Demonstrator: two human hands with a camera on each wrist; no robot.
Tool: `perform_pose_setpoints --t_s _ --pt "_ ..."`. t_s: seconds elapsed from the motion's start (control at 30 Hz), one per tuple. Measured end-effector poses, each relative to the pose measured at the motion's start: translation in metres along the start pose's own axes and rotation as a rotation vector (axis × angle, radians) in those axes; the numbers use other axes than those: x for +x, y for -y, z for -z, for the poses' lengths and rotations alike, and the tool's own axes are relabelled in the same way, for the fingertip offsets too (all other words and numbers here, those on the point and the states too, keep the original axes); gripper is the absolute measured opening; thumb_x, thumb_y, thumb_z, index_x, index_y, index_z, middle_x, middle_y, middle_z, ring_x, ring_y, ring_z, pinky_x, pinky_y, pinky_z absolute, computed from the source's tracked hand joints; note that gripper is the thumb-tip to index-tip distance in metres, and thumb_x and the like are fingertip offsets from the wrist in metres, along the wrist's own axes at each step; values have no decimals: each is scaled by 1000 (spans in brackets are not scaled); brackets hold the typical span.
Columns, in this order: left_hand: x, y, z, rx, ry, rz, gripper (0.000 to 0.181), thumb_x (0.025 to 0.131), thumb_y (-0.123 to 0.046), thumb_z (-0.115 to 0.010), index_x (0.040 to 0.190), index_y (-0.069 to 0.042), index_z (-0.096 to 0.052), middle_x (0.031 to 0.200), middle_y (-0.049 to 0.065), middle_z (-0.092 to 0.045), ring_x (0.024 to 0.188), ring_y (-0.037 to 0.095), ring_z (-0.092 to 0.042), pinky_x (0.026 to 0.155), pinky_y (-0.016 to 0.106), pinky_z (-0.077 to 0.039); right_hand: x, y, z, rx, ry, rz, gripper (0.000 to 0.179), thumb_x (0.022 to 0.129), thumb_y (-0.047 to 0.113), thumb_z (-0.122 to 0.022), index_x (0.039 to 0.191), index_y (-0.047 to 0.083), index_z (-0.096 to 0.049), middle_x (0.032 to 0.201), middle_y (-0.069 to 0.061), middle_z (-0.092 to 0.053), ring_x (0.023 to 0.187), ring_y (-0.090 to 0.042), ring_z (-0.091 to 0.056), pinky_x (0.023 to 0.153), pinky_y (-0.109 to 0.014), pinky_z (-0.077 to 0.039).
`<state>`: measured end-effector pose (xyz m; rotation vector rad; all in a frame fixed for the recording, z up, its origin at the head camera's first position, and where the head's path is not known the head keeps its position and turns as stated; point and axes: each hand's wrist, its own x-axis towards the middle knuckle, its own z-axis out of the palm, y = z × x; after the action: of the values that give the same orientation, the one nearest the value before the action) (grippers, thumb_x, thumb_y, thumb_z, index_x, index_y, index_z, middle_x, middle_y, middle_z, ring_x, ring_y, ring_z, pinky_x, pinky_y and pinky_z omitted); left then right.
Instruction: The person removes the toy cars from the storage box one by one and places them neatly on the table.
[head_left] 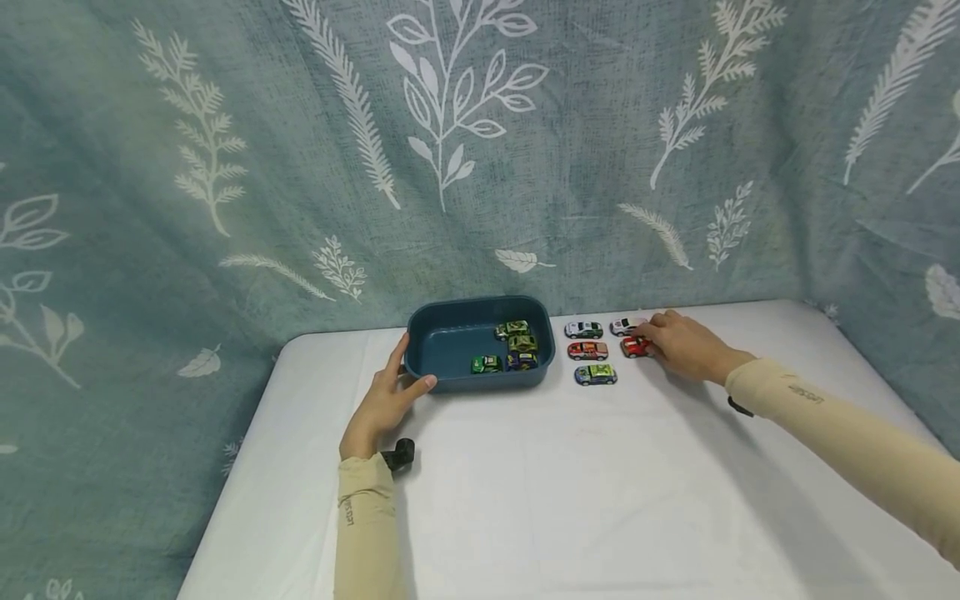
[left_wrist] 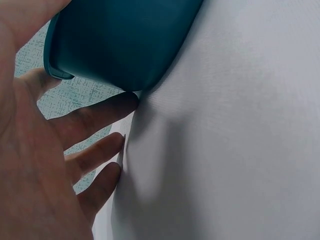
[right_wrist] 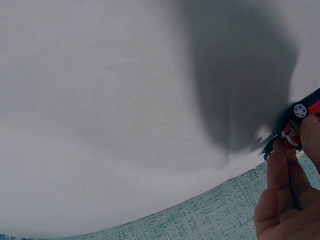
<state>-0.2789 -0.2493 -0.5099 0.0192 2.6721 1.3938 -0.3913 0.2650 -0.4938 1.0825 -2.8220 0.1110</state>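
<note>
A dark teal tub (head_left: pixel 480 382) stands at the back of the white table, with several small toy cars in its right half, among them a green toy car (head_left: pixel 486 364). My left hand (head_left: pixel 384 406) rests against the tub's left end, thumb at the front wall and spread, fairly straight fingers along the side; the left wrist view shows fingertips touching the tub's outside (left_wrist: pixel 120 45). Right of the tub, my right hand (head_left: pixel 686 343) pinches a red toy car (head_left: pixel 634 347) between thumb and fingers. In the right wrist view, that car (right_wrist: pixel 314 107) is partly cut off.
Beside the tub lie a white-and-green toy car (head_left: pixel 583 330), an orange-red one (head_left: pixel 587 351) and a blue-and-green one (head_left: pixel 596 374). A white toy car (head_left: pixel 624 326) lies just behind the red one. A green leaf-patterned curtain (head_left: pixel 585 250) hangs along the table's back edge.
</note>
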Motion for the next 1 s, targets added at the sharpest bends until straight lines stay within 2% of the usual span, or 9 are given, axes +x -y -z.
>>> perform_pose_setpoints --t_s 0.2,0.33,0.47,0.6,0.7,0.77,0.87,1.0 --pt "0 0 1 -1 6 3 96 101 -57 -66 171 -41 -2 169 26 -30 158 46 -27 123 73 -26 -2 4 6 25 -30 -27 33 95 4 -76 128 1 -72 107 -21 -73 100 -41 -66 86 -59 -55" --pt "0 0 1 -10 -1 8 96 101 -56 -67 171 -42 -3 168 26 -32 158 47 -28 122 73 -27 1 11 12 37 -104 -26 29 97 10 -78 124 0 -73 102 -21 -73 94 -39 -66 84 -59 -55" --pt "0 1 0 -7 -3 21 96 100 -59 -67 171 -45 -3 168 26 -33 158 46 -28 122 73 -28 7 15 14 -38 -189 -26 28 96 12 -78 121 -2 -73 104 -24 -72 90 -40 -65 78 -58 -54" --pt "0 1 0 -13 0 32 95 100 -59 -68 170 -48 -4 167 26 -33 158 46 -28 122 72 -29 17 15 20 -134 -237 -77 24 98 14 -75 119 1 -74 113 -25 -70 101 -43 -65 79 -58 -53" --pt "0 0 1 -16 -1 22 95 100 -56 -68 170 -47 -4 167 26 -34 158 46 -28 121 73 -29 28 16 28 -155 -266 -116 24 100 17 -73 120 4 -74 119 -24 -68 106 -44 -62 79 -57 -51" --pt "0 0 1 -16 -1 19 95 100 -56 -68 170 -47 -4 167 26 -34 158 45 -27 121 73 -28 39 21 35 -131 -280 -128 25 102 19 -72 121 4 -74 123 -25 -66 109 -45 -61 79 -56 -51" --pt "0 0 2 -16 -4 16 95 100 -57 -68 170 -46 -5 167 25 -35 158 45 -27 122 73 -28 57 36 44 -32 -276 -140 26 103 23 -71 122 5 -76 129 -25 -65 115 -47 -60 84 -59 -50" --pt "0 2 1 -21 -3 9 96 100 -58 -67 171 -43 -4 167 26 -33 158 46 -28 122 72 -28 82 65 48 126 -191 -106 28 104 28 -69 122 9 -78 134 -22 -68 128 -49 -56 98 -68 -45"
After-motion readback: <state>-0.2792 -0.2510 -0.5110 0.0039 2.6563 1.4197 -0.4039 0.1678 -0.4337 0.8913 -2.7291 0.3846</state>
